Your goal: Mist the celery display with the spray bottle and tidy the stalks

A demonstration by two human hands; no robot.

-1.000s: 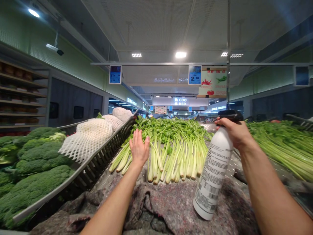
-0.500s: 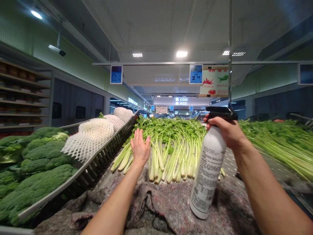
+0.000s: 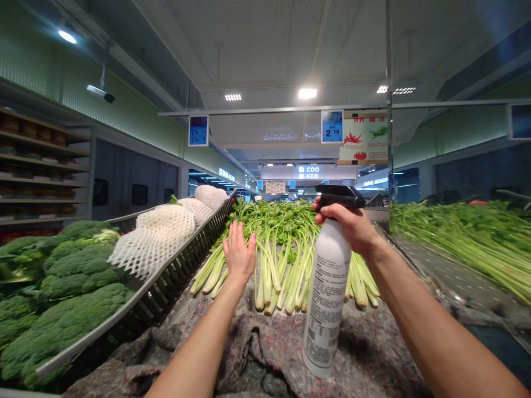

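My right hand [image 3: 350, 225] grips the neck of a white spray bottle [image 3: 326, 296] with a black trigger head [image 3: 339, 195], held in the air over a grey felt cloth [image 3: 282, 342]. The bottle hangs in front of a pile of pale green celery stalks [image 3: 290, 254] lying on a metal display bed. My left hand [image 3: 239, 254] is raised with its fingers stretched and together, palm toward the celery's left side, just above the stalks.
A slatted metal divider [image 3: 174, 271] separates the celery from broccoli heads [image 3: 62, 287] and produce in white foam netting [image 3: 160, 237] on the left. More green stalks [image 3: 468, 237] lie at the right. Price signs [image 3: 332, 126] hang overhead.
My right hand has carried the spray bottle leftward, from the right edge of the celery to in front of its middle. My left hand has stayed in place.
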